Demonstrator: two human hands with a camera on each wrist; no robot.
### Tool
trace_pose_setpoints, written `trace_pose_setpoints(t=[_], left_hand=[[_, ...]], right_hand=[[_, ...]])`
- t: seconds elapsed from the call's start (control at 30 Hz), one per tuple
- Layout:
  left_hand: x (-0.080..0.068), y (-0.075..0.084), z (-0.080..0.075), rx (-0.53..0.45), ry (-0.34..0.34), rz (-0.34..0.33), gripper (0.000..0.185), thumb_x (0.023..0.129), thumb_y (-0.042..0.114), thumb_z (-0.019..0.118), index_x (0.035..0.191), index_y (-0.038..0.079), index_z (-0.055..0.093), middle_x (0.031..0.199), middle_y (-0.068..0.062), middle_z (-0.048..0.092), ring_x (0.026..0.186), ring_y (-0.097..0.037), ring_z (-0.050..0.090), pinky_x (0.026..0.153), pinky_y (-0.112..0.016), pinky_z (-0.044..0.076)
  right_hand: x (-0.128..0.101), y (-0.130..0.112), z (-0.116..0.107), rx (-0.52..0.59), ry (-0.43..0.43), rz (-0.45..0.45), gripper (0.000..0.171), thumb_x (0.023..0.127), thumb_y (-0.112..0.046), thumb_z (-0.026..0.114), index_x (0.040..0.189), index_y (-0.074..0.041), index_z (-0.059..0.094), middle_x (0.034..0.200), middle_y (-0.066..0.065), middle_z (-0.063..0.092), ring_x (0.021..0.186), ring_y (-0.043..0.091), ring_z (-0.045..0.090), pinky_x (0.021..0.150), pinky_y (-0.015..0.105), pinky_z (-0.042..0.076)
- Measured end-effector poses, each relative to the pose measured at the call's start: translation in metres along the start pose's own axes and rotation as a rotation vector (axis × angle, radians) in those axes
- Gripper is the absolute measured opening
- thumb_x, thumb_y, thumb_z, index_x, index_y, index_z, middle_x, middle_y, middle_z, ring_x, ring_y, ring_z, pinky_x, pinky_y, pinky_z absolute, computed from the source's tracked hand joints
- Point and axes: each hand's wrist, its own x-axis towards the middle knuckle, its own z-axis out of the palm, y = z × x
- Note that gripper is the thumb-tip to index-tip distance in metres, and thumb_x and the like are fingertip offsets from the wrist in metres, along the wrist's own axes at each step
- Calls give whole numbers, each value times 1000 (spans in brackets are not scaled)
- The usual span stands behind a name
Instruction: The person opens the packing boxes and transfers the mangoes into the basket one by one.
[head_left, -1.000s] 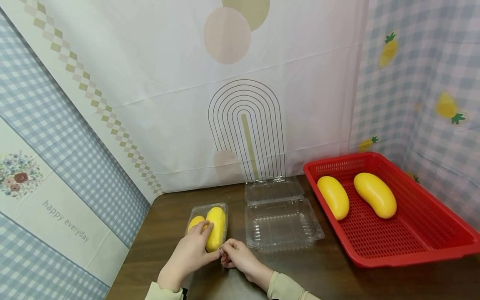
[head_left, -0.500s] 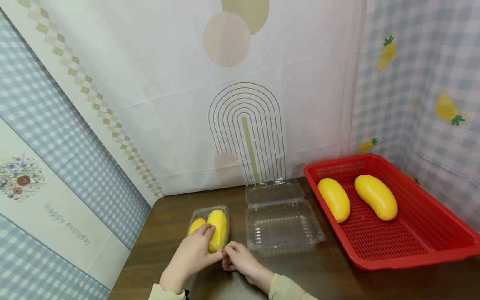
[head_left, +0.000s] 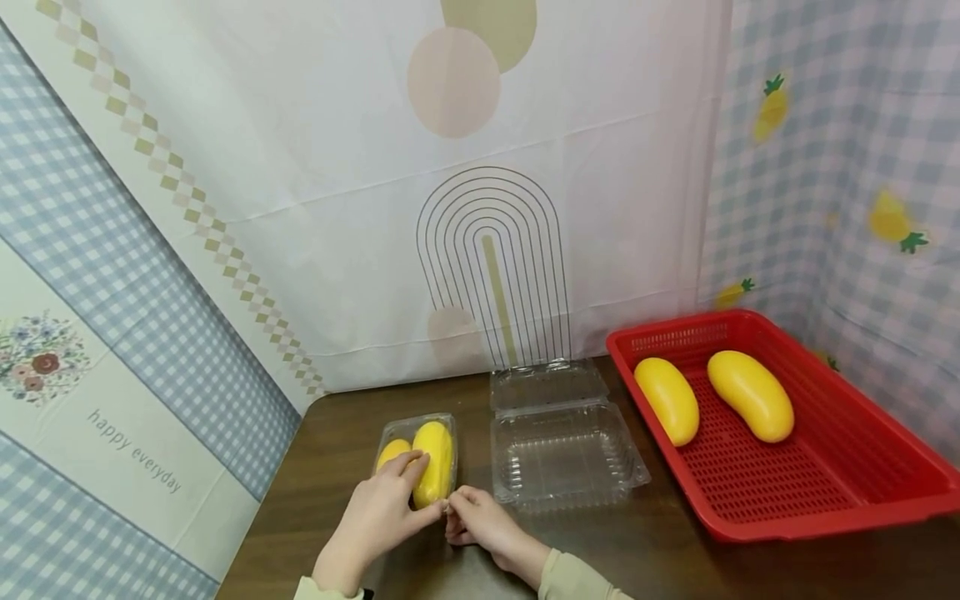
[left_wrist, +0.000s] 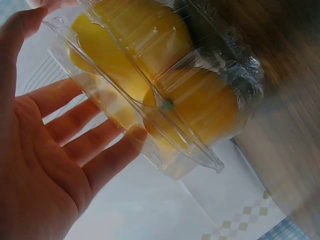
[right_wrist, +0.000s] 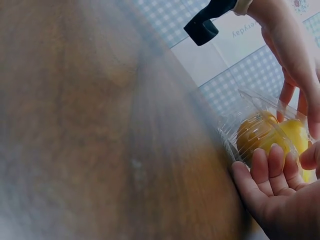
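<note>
On my feed, the left hand (head_left: pixel 386 507), fingers apart, apparently steadies the clear container (head_left: pixel 400 427) toward the table (head_left: pixel 322 454)'s left edge while the right hand (head_left: pixel 482 517) pinches its near corner.

- Got colours nr L hand (head_left: pixel 378 510)?
- Yellow on long fruit (head_left: pixel 437 454), dk brown on table (head_left: pixel 288 517).
- Rt of R hand (head_left: pixel 483 523)?
- Red on basket (head_left: pixel 780 479), yellow on fruits (head_left: pixel 750 396) inside.
- Far L of both?
- Blue/wht check on cloth (head_left: pixel 172 325).
</note>
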Motion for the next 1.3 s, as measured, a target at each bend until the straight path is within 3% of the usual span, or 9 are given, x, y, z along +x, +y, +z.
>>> trace_pose_setpoints(t=[0.2, 0.4, 0.6, 0.97, 1.3], left_hand=[[11, 4, -3, -20, -4, -56, 48, 89, 47, 71, 118, 8, 74, 120, -8, 67, 102, -27, 67, 63, -46, 56], [30, 8, -6, -21, -39, -124, 32, 90, 35, 74, 107, 7, 74, 110, -8, 68, 94, -29, 66, 59, -48, 55], [47, 9, -4, 26, -98, -145, 41, 88, 41, 75, 108, 5, 73, 107, -11, 66, 89, -30, 63, 63, -47, 54], [77, -3, 10, 39, -133, -181, 49, 87, 47, 74, 114, 6, 74, 114, -13, 66, 100, -35, 62, 73, -53, 55], [87, -3, 8, 32, -155, -224, 37, 83, 35, 78, 103, 5, 72, 98, -11, 67, 84, -36, 65, 68, -52, 54]], right_hand=[[-1, 1, -1, 10, -11, -21, 21, 99, -16, 47, 83, -5, 56, 71, 2, 56, 64, 12, 56, 67, 32, 56], [1, 3, 2, 12, 2, -26, 21, 99, -15, 49, 84, -4, 57, 70, 0, 54, 61, 11, 55, 65, 30, 55], [0, -1, 0, 18, 1, -13, 19, 99, -16, 49, 82, -8, 56, 70, 0, 53, 62, 11, 55, 65, 30, 55], [1, 3, 2, 23, 11, -30, 18, 98, -13, 48, 83, -6, 56, 69, 0, 53, 61, 10, 54, 63, 28, 54], [-1, 2, 4, 40, 15, -39, 17, 96, -12, 50, 82, -6, 56, 68, -1, 52, 60, 10, 54, 61, 25, 53]])
